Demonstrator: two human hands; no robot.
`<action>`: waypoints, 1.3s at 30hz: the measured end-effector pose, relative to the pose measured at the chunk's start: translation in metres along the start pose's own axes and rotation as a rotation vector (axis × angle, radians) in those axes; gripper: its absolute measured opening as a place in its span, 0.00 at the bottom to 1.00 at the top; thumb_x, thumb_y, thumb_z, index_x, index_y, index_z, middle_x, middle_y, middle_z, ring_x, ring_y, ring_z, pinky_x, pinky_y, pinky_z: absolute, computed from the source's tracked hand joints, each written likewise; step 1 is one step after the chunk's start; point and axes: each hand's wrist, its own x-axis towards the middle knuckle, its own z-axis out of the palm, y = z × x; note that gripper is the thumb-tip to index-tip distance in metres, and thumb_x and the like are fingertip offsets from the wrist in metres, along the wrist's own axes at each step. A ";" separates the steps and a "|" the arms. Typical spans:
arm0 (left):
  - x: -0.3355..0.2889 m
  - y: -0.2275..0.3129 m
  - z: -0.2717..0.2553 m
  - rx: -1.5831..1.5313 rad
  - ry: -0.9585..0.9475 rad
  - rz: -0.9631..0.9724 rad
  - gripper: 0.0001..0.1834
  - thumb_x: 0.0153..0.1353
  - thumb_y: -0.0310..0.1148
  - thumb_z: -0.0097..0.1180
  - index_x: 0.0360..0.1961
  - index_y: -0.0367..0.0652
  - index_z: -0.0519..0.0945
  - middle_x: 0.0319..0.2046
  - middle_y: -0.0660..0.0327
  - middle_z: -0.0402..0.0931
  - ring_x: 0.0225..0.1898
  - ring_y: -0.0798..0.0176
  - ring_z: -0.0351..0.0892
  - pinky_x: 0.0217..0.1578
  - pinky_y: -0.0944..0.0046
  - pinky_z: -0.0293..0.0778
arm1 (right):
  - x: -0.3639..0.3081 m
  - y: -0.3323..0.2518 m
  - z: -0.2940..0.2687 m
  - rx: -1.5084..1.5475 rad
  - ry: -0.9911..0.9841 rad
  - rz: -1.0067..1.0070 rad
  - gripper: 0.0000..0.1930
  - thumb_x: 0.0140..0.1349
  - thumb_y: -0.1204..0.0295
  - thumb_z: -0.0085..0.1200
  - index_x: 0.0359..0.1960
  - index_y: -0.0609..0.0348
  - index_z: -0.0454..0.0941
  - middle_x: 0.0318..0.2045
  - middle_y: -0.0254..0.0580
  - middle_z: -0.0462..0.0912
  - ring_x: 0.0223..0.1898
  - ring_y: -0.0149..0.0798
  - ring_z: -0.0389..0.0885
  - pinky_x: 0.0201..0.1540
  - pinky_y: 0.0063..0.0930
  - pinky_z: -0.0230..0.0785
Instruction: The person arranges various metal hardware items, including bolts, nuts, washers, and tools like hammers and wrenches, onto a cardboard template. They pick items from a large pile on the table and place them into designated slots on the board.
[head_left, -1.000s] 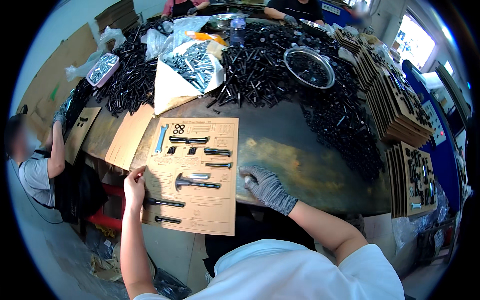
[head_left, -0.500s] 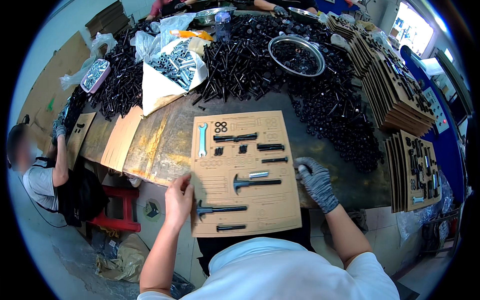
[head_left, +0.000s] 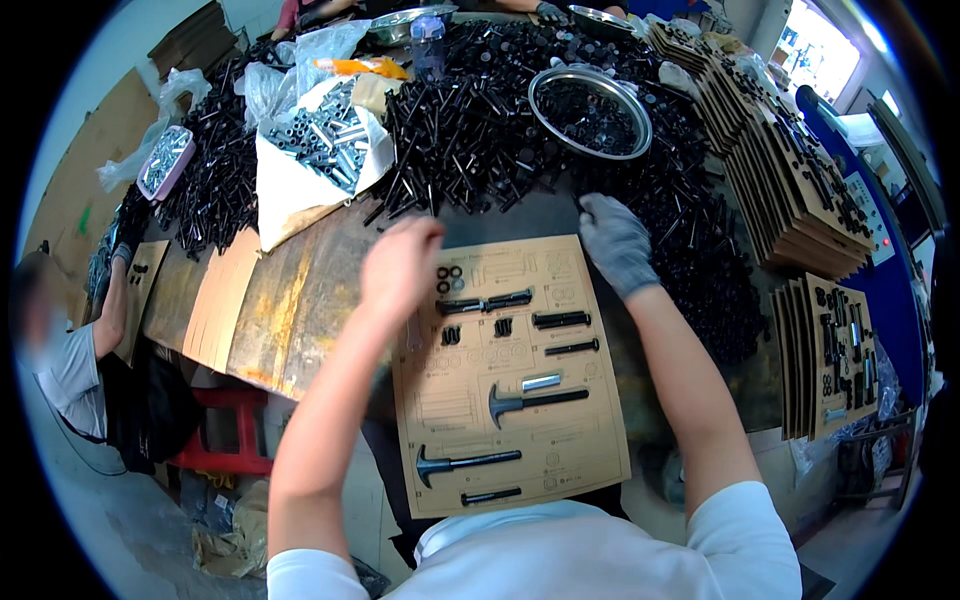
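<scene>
A brown cardboard sheet (head_left: pixel 470 390) printed with part outlines lies at the table's near edge, in front of my body. On it sit black washers (head_left: pixel 449 279), bundled black bolts (head_left: pixel 486 302), a silver sleeve (head_left: pixel 541 382) and two black T-shaped bolts (head_left: pixel 538 402). My bare left hand (head_left: pixel 400 262) is over the sheet's upper left corner, its fingers bent and smeared by motion. Whether it holds anything is unclear, and the place of the wrench is partly hidden there. Past the upper right corner, my gloved right hand (head_left: pixel 615 245) reaches toward the black hardware, fingers extended.
Heaps of black bolts (head_left: pixel 450 140) cover the far table, with a metal bowl (head_left: pixel 590 112) on them. A white sack (head_left: pixel 300 205) holds silver sleeves. Stacked loaded cardboard sheets (head_left: pixel 760 180) stand right. At left, a person (head_left: pixel 70 350) works beside bare sheets (head_left: pixel 220 295).
Both hands have left the sheet's sides and moved up and away from me, the left over its upper left corner, the right past its upper right. The sheet now sits lower and slightly turned.
</scene>
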 end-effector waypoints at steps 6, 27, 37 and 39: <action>0.095 0.035 0.136 0.483 0.060 0.183 0.06 0.59 0.32 0.55 0.34 0.45 0.84 0.38 0.60 0.78 0.46 0.56 0.77 0.45 0.58 0.73 | 0.064 0.001 0.046 -0.464 -0.330 0.299 0.12 0.66 0.68 0.52 0.48 0.55 0.82 0.46 0.49 0.84 0.48 0.51 0.84 0.51 0.45 0.79; 0.114 0.031 0.112 -0.005 -0.027 0.000 0.14 0.66 0.43 0.57 0.43 0.44 0.80 0.36 0.50 0.84 0.39 0.43 0.84 0.38 0.46 0.79 | 0.102 0.000 0.057 0.641 -0.326 0.608 0.24 0.68 0.50 0.50 0.40 0.62 0.81 0.26 0.44 0.84 0.25 0.42 0.84 0.28 0.38 0.77; 0.138 0.032 0.126 0.462 -0.135 0.511 0.08 0.62 0.28 0.51 0.39 0.46 0.82 0.48 0.55 0.75 0.35 0.55 0.86 0.33 0.56 0.82 | -0.016 0.026 -0.042 0.894 -0.404 0.527 0.10 0.71 0.65 0.49 0.39 0.57 0.78 0.26 0.37 0.80 0.26 0.35 0.79 0.30 0.30 0.74; 0.120 0.026 0.103 0.250 -0.006 0.506 0.07 0.62 0.29 0.54 0.41 0.48 0.79 0.42 0.59 0.77 0.35 0.55 0.85 0.32 0.57 0.80 | -0.054 0.033 -0.061 0.552 -0.392 0.313 0.10 0.69 0.65 0.52 0.42 0.58 0.78 0.30 0.44 0.81 0.34 0.45 0.83 0.40 0.39 0.76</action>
